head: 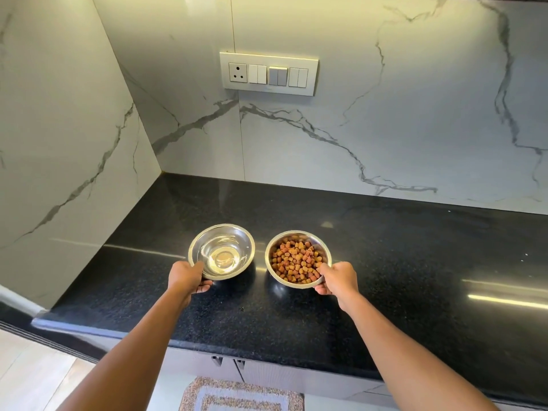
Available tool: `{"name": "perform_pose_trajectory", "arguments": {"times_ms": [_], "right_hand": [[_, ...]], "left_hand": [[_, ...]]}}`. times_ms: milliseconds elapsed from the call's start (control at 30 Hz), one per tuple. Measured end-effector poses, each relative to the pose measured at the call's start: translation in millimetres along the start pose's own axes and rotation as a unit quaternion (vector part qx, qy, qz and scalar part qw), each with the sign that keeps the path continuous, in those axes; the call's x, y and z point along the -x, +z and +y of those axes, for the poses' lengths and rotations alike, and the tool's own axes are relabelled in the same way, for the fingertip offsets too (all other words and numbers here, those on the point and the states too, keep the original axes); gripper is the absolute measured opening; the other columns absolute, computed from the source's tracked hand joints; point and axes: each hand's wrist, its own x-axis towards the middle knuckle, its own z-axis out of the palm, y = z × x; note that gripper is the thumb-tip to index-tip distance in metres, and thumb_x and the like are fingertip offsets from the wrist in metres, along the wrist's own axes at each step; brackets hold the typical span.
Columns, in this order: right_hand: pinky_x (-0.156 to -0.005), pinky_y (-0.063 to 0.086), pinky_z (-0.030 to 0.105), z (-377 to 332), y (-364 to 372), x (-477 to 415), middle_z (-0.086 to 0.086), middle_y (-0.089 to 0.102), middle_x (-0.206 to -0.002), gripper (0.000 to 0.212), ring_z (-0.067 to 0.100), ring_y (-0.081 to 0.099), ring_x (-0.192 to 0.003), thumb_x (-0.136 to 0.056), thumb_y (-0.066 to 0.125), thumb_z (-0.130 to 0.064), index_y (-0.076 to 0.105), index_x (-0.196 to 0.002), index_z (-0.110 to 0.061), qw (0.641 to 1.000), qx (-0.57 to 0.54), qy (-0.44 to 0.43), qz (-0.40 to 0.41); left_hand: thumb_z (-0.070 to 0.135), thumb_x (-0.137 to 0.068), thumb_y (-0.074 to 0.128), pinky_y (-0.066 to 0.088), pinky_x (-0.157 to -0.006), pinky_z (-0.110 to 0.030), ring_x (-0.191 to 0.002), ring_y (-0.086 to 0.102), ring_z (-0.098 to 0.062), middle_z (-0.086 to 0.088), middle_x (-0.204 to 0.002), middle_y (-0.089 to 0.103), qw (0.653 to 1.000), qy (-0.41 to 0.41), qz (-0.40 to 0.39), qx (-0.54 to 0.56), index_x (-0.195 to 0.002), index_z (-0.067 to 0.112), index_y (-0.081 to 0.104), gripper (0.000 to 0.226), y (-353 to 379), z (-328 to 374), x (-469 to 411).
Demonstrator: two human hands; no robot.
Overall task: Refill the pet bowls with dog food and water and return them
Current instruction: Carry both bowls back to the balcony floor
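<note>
Both bowls are sitting on the counter (385,262): my left grip (189,277) is clasping the water bowl (221,252), my right grip (336,278) the kibble bowl (297,259), rims pinched for level carrying.

1. A black speckled stone countertop (385,262) runs along a white marble-veined wall and ends in a corner at the left.
2. Its glossy surface shows streaks of reflected light at the left and at the right edge.
3. Two steel bowls stand on it side by side, near each other but apart.
4. The water bowl (234,235) on the left holds clear liquid.
5. The food bowl (296,259) on the right is filled with brown kibble.
6. The left hand (186,277) grips the near rim of the water bowl; the right hand (338,278) grips the near rim of the food bowl.
7. Whether the bowls rest fully on the surface or are slightly raised cannot be told.
</note>
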Motion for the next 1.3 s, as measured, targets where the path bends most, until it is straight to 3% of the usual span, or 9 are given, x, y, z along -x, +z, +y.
{"name": "perform_pose_trajectory", "arguments": {"times_ms": [233,400,600,833,1033,1300], "right_hand": [[-0.044,0.056,0.021,-14.7,5.8,4.6,0.015,0.077,-0.093,0.017,0.02,0.073,-0.06,-0.102,0.065,-0.02,0.07,-0.104,-0.004,0.999,0.006,-0.029,-0.013],[-0.041,0.053,0.02,-25.3,21.0,13.8,0.014,0.077,-0.09,0.016,0.018,0.072,-0.055,-0.102,0.066,-0.019,0.071,-0.1,-0.003,0.998,0.024,-0.054,-0.024],[-0.044,0.056,0.023,-32.6,51.9,37.8,0.015,0.078,-0.083,0.019,0.016,0.069,-0.047,-0.101,0.065,-0.019,0.073,-0.094,-0.003,0.993,0.051,-0.095,-0.052],[-0.044,0.057,0.025,-34.8,110.0,92.1,0.019,0.077,-0.077,0.022,0.019,0.067,-0.044,-0.1,0.063,-0.016,0.072,-0.091,0.002,0.983,0.071,-0.132,-0.102],[-0.041,0.055,0.026,-24.0,172.5,148.4,0.026,0.076,-0.081,0.024,0.022,0.065,-0.044,-0.099,0.062,-0.012,0.071,-0.092,0.009,0.973,0.088,-0.144,-0.155],[-0.054,0.06,0.036,-0.6,264.0,225.4,0.012,0.072,-0.062,0.026,0.022,0.065,-0.044,-0.099,0.063,-0.014,0.073,-0.085,0.006,0.951,0.138,-0.173,-0.214]], "left_hand": [[0.002,-0.099,0.05,0.055,-0.039,-0.028,-0.046,0.062,-0.024,-0.02,-0.058,0.065,1.0,0.003,0.024,0.008,-0.082,-0.004,0.058,0.02,-23.8,-2.6,10.1],[0.006,-0.099,0.052,0.056,-0.043,-0.029,-0.047,0.062,-0.023,-0.023,-0.066,0.067,0.999,0.004,0.043,0.017,-0.09,-0.01,0.063,0.021,-57.0,-13.1,23.3],[0.009,-0.099,0.056,0.056,-0.047,-0.031,-0.047,0.06,-0.023,-0.022,-0.065,0.065,0.996,0.009,0.084,0.035,-0.081,-0.004,0.062,0.022,-110.4,-30.8,50.2],[0.002,-0.09,0.051,0.052,-0.038,-0.026,-0.031,0.057,-0.019,-0.016,-0.047,0.064,0.989,0.02,0.142,0.034,-0.074,-0.008,0.064,0.023,-193.5,-72.4,93.0],[-0.001,-0.088,0.05,0.053,-0.038,-0.028,-0.036,0.057,-0.023,-0.017,-0.048,0.061,0.982,0.019,0.18,0.046,-0.064,-0.003,0.059,0.026,-267.4,-124.5,133.7],[-0.001,-0.091,0.049,0.053,-0.042,-0.029,-0.04,0.059,-0.027,-0.024,-0.054,0.062,0.971,-0.001,0.224,0.078,-0.066,-0.008,0.062,0.029,-366.0,-203.9,185.3]]}}
